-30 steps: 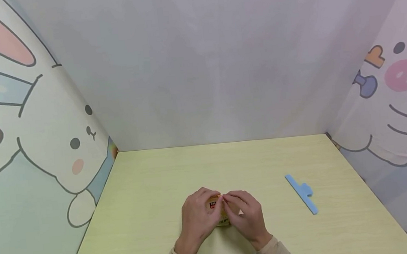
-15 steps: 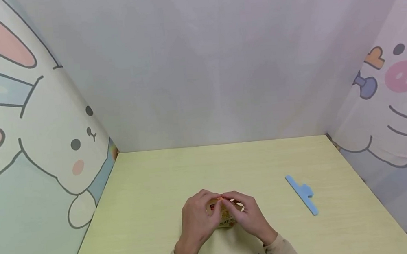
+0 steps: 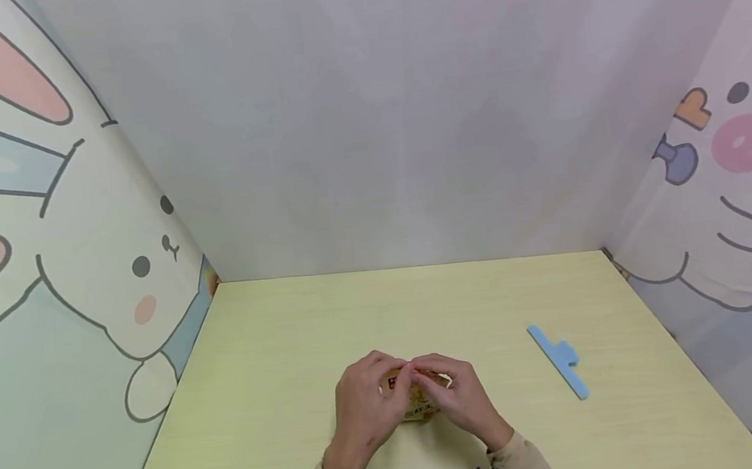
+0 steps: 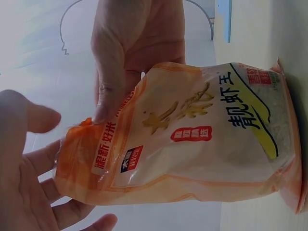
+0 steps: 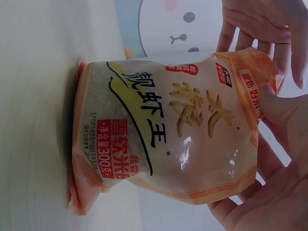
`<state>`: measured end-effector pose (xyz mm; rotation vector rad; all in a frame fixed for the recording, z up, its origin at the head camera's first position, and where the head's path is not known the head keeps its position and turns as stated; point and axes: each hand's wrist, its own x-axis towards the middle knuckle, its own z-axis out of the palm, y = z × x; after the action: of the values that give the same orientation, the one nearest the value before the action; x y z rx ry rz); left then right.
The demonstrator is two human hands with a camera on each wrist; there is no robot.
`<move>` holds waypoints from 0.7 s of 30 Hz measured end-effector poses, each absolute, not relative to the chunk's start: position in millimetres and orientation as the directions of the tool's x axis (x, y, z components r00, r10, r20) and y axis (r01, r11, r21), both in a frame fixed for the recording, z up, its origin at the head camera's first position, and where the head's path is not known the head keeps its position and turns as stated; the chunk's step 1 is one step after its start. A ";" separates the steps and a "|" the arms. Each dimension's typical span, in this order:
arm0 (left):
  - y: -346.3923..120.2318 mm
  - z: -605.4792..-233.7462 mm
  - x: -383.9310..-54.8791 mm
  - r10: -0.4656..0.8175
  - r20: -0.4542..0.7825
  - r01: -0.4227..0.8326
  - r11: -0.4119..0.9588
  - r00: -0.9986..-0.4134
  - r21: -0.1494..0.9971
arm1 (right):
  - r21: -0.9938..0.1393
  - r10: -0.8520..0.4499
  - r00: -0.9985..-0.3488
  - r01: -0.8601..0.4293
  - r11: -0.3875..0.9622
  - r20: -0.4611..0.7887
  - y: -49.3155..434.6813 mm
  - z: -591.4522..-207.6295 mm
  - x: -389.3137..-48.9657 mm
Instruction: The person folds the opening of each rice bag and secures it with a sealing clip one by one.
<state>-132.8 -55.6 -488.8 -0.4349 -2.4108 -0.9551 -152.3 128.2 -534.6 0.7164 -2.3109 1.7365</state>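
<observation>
A clear and orange plastic bag of rice (image 4: 192, 130) with Chinese lettering stands upright on the table; both wrist views show its front sideways. My right hand (image 5: 284, 159) pinches the orange top edge, thumb in front and fingers behind. My left hand (image 3: 367, 405) is at the bag's other upper side. In both wrist views its thumb is raised clear of the bag near the top edge, while its fingers reach behind the bag, their tips partly hidden. Seen from the head, the two hands meet above the bag and cover most of it.
A light blue sealing clip (image 3: 558, 359) lies on the pale yellow table (image 3: 276, 327), to the right of my hands. Cloth with cartoon animals hangs at the left and right, and a plain grey curtain (image 3: 364, 115) stands along the back edge.
Over the last second my right hand has shifted slightly, its wrist moving a little right, and more of the bag's lower front shows. The left hand stays almost still. The clip has not moved.
</observation>
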 end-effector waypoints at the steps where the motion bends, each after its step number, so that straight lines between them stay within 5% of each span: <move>1: -55.8 -488.6 -133.0 0.107 0.560 0.461 0.703 -0.821 0.542 | -0.858 -0.276 -0.870 -0.469 0.209 0.408 128.3 -534.8 -152.4; 11: -62.1 -480.5 -131.9 0.185 0.451 0.444 0.684 -0.873 0.579 | -0.859 -0.296 -0.869 -0.466 0.213 0.397 129.5 -530.4 -153.7; 21: -67.1 -477.6 -133.3 0.263 0.441 0.490 0.675 -0.858 0.552 | -0.868 -0.295 -0.873 -0.455 0.201 0.389 129.4 -528.2 -154.5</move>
<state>-133.3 -67.1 -477.6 -0.5965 -2.5648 -0.9823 -154.5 129.4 -528.2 0.7319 -2.3248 1.7579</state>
